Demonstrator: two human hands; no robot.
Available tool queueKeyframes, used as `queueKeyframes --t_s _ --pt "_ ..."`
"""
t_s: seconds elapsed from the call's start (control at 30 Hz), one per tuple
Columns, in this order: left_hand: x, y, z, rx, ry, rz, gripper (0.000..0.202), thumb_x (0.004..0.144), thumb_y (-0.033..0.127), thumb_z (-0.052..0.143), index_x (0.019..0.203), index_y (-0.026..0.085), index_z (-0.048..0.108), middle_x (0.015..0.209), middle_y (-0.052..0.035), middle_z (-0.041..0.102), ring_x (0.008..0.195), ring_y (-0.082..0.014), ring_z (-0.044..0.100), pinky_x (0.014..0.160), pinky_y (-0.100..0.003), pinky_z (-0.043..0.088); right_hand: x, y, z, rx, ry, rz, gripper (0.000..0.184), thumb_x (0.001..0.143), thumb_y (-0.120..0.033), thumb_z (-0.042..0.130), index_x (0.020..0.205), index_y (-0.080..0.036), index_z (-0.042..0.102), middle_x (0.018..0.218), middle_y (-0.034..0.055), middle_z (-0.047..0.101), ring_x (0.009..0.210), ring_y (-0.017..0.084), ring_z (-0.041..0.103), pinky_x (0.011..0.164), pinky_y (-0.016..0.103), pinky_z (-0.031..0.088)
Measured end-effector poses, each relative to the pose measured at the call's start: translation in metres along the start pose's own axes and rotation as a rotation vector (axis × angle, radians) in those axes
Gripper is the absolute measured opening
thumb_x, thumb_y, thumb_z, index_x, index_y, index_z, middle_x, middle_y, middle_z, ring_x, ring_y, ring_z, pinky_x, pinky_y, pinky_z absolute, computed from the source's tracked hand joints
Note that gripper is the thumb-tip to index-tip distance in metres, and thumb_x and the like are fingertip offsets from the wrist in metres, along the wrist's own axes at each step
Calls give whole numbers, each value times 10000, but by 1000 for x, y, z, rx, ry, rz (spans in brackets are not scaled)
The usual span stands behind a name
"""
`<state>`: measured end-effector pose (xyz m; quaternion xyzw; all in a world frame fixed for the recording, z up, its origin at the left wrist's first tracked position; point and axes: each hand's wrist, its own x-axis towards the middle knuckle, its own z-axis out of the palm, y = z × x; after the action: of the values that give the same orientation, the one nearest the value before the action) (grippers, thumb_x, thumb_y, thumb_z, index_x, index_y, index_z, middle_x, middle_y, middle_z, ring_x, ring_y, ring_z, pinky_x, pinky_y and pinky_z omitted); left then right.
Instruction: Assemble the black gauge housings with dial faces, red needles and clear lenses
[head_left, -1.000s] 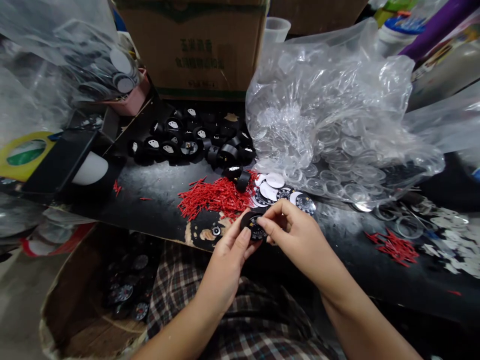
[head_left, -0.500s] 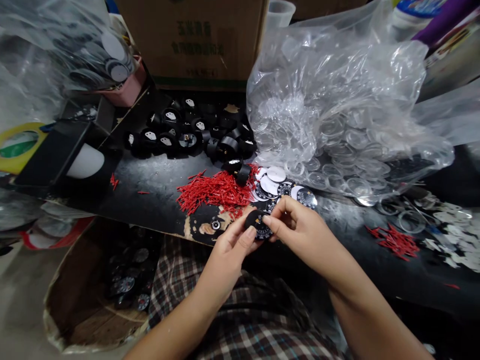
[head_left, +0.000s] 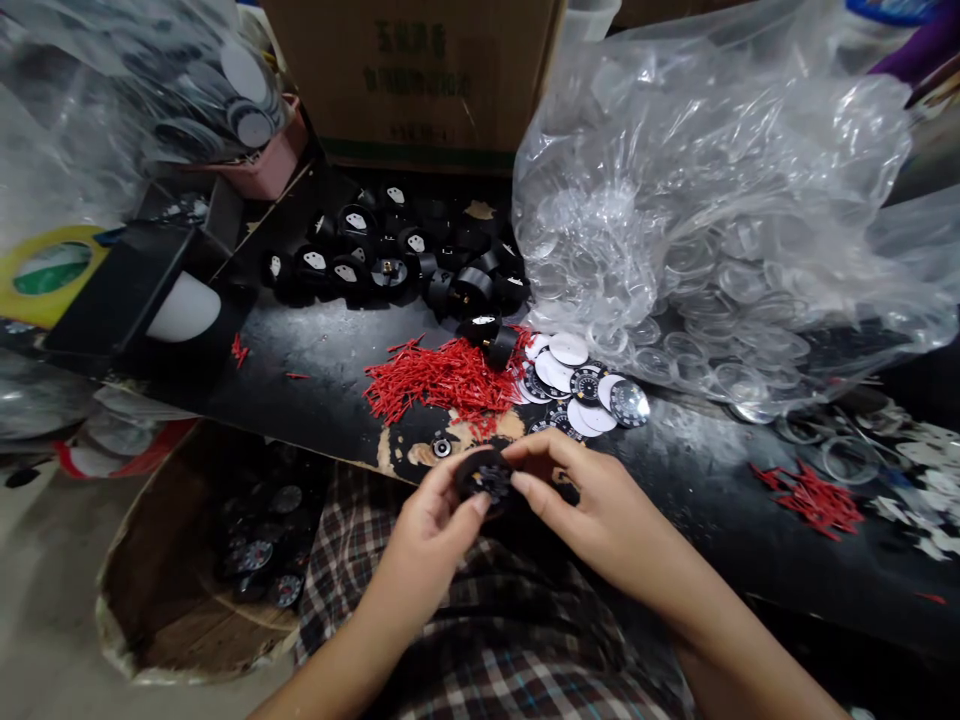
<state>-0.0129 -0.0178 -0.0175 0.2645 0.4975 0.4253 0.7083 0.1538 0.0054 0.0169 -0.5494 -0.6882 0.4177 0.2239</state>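
My left hand (head_left: pixel 435 520) grips a round black gauge housing (head_left: pixel 480 472) just off the table's front edge, thumb on its near side. A dark dial with pale marks shows on its upper side, slightly blurred. My right hand (head_left: pixel 589 490) has its thumb and fingertips closed at the housing's right edge. Beyond the hands lies a heap of red pointers (head_left: pixel 442 380). To its right are loose printed dial discs (head_left: pixel 587 385), some with their white backs up. Several black housings (head_left: pixel 352 250) stand in a group further back.
A clear plastic bag of transparent rings and covers (head_left: pixel 675 250) fills the back right. Smaller red pointers (head_left: pixel 814 500) and white pieces (head_left: pixel 926 480) lie at right. A cardboard box (head_left: pixel 420 80) stands behind. Below left, an open carton (head_left: pixel 135 590) holds gauges.
The housing has come down and left toward my body in both hands. My right fingertips have shifted from the dial's face to its right edge. The camera view has moved slightly.
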Motion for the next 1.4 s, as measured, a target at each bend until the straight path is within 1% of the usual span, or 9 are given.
queueKeyframes --t_s 0.2,0.43,0.63,0.77,0.9,1.03,1.17,1.3,1.4 --pt "-3 15 -22 -148 216 95 219 793 220 668 1012 216 652 1041 -32 711 1017 -201 650 929 -350 506 37 -10 19 -603 8 -21 169 896 -183 471 819 -170 621 833 75 683 808 240 603 708 367 364" --pt "1 15 -19 -233 186 68 236 809 230 647 1044 214 630 1075 -50 711 1058 -220 646 948 -378 492 52 -16 35 -855 27 -120 166 900 -174 475 814 -143 613 798 112 686 788 265 616 676 374 301" --pt "3 15 -18 -302 150 40 231 856 269 605 1084 235 589 1151 -60 694 1022 -218 671 913 -379 504 49 -5 30 -736 9 -94 186 920 -242 473 818 -169 610 831 82 689 797 240 613 682 356 301" --pt "4 15 -15 -305 135 34 258 870 238 585 1128 224 569 1184 -68 676 1042 -222 664 902 -365 510 46 -2 28 -725 17 -92 160 898 -208 490 787 -167 599 828 87 679 806 243 601 693 360 305" --pt "3 18 -9 -413 73 -75 261 885 222 557 1146 235 558 1150 -53 692 975 -217 690 892 -399 522 40 -5 23 -407 33 -127 104 865 -197 543 767 -186 575 784 28 659 755 186 584 713 335 347" --pt "6 19 0 -548 -7 -198 166 877 202 547 1026 171 614 1060 -69 726 946 -217 700 951 -429 501 26 -4 15 -192 124 -180 41 862 -178 543 837 -200 567 835 25 644 803 178 574 758 339 387" --pt "7 13 10 -449 27 -56 184 860 216 582 1031 169 630 1052 -78 731 1036 -225 668 996 -411 471 15 -1 8 -177 154 -150 27 866 -195 545 859 -206 568 890 40 637 847 191 567 768 350 402" --pt "4 8 16 -299 57 60 249 836 248 627 1085 227 620 1127 -47 702 1128 -227 615 993 -381 469 10 -1 4 -243 160 -101 83 858 -198 549 775 -201 539 808 22 603 765 180 531 712 336 386" --pt "7 10 17 -277 81 113 326 843 255 616 1167 264 580 1136 -43 690 1121 -218 615 993 -377 462 8 -5 1 -163 177 -107 125 863 -172 529 742 -201 520 758 5 564 723 157 509 689 313 383"
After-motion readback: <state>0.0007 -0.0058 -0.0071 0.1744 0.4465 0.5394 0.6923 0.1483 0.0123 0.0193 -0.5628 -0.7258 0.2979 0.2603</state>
